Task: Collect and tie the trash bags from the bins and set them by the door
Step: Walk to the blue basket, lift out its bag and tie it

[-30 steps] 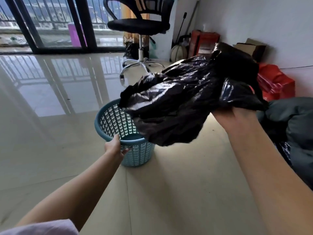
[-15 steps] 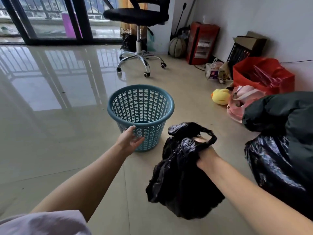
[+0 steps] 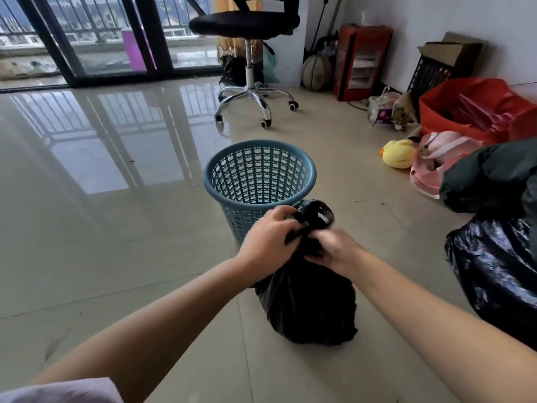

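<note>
We stand over a tiled floor (image 3: 116, 257) with the trash bag (image 3: 308, 309) resting on it directly before us. Our left hand (image 3: 267, 242) and right hand (image 3: 334, 251) meet at its neck, left of and right of the gathered top. Just behind the bag stands the waste basket (image 3: 258, 181). Behind that, toward the sliding glass doors (image 3: 96, 39) at the far edge, sits the office chair (image 3: 247, 53). Along the right wall we see a ball (image 3: 316, 72), a small cabinet (image 3: 361, 61) beside it, a cardboard box (image 3: 453, 59), then a shopping bag (image 3: 476, 112). A duck plush (image 3: 398, 154) lies in front of that. A second trash bag (image 3: 499, 274) sits at our near right.
</note>
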A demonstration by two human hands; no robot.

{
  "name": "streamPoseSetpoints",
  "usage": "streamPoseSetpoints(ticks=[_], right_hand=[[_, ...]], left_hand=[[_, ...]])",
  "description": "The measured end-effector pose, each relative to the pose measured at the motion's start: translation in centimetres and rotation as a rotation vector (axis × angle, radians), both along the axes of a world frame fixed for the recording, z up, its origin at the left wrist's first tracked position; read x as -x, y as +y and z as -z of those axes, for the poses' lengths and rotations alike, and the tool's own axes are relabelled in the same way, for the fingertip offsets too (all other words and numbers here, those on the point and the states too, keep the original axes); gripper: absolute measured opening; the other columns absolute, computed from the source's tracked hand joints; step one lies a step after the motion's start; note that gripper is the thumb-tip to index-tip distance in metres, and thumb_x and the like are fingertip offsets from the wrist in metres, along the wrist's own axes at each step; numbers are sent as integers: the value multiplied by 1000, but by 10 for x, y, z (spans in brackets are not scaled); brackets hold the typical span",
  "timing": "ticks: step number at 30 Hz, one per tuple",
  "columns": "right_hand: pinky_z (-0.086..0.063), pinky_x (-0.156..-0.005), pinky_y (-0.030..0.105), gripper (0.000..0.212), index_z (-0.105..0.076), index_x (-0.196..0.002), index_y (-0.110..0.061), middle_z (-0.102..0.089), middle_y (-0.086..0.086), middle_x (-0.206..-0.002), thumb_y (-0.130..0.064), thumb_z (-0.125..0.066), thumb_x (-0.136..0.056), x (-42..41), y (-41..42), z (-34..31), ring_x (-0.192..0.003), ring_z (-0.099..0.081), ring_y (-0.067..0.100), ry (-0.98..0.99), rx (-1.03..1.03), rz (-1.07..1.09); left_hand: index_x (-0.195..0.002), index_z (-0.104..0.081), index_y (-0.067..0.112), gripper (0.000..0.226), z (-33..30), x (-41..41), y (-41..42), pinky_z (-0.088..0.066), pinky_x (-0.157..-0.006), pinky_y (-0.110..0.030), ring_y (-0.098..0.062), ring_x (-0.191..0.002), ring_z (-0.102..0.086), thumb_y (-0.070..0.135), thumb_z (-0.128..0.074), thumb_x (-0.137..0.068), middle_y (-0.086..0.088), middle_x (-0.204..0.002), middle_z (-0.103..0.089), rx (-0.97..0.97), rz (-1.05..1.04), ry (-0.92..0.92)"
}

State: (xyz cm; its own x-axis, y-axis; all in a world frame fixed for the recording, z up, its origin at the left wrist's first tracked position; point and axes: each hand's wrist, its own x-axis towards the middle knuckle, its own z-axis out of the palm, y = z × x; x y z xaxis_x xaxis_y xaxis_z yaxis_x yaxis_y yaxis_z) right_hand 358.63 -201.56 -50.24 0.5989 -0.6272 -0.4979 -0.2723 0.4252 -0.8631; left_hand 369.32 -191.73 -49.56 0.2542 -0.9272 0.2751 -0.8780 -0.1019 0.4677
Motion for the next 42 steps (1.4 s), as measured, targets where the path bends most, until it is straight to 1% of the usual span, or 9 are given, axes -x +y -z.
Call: streamPoseSetpoints(ticks=[4,11,18,21,25,30,35,38,42], right_hand=[[-49,-60,23,18,-49,-114,-19,-59,0,-95,-16,-44,-97,6,-12,-11,-80,-57,8,123,276,-120],[-37,-46,20,30,-50,-123,-5,-60,1,-68,-3,-44,-94,20,-46,-34,-45,-51,4,41,383,-2],[-41,-57,25,16,-66,-74,-7,-69,4,-68,-13,-60,-88,51,-71,-75,-64,-57,16,784,850,-660],[-38,-64,27,13,-63,-80,-7,-57,8,-74,-17,-61,-88,47,-64,-86,-74,-48,18,357,843,-400],[-55,-81,30,18,-59,-76,-13,-64,9,-99,-12,-53,-93,37,-46,-110,-90,-62,15,-290,400,-156],[-52,-85,31,14,-62,-84,-14,-74,3,-90,-12,-50,-92,37,-40,-122,-95,-69,20,-593,257,25],[-54,-69,24,46,-50,-126,-23,-69,0,-76,-30,-64,-82,32,-29,-102,-72,-65,13,-311,469,-435],[-46,-63,17,9,-58,-89,-26,-57,-4,-64,-28,-66,-84,19,0,-90,-61,-56,6,6,719,-705],[-38,-62,33,30,-45,-60,-19,-43,-1,-49,-24,-42,-90,11,14,-84,-51,-40,19,-2,760,-530]], left_hand=[[-84,-65,8,11,-27,-38,-3,-47,-68,-32,-18,-73,-52,8,-55,-89,-4,-75,-57,312,-347,638],[-65,-52,15,26,-67,-57,2,-38,-44,-20,-11,-45,-42,9,-46,-90,4,-50,-43,601,-548,1241],[-71,-53,19,24,-82,-69,10,-32,-43,-25,-11,-40,-37,5,-44,-89,1,-53,-40,829,-589,1007],[-73,-54,21,24,-82,-65,7,-32,-50,-28,-14,-52,-39,5,-46,-90,0,-61,-46,787,-603,984],[-76,-60,19,19,-81,-44,2,-41,-63,-29,-13,-64,-49,9,-52,-91,0,-68,-55,624,-444,920],[-74,-61,22,23,-102,-32,5,-39,-61,-29,-20,-69,-47,5,-55,-88,-6,-72,-54,655,-305,824],[-78,-67,26,28,-105,-18,5,-45,-65,-21,-8,-68,-54,0,-59,-80,4,-73,-63,357,-90,559],[-83,-71,23,20,-96,6,5,-48,-78,-27,-12,-82,-58,6,-62,-76,2,-85,-64,151,103,242],[-99,-70,20,19,-99,10,4,-43,-89,-21,-10,-98,-54,11,-64,-82,0,-103,-61,112,193,196]])
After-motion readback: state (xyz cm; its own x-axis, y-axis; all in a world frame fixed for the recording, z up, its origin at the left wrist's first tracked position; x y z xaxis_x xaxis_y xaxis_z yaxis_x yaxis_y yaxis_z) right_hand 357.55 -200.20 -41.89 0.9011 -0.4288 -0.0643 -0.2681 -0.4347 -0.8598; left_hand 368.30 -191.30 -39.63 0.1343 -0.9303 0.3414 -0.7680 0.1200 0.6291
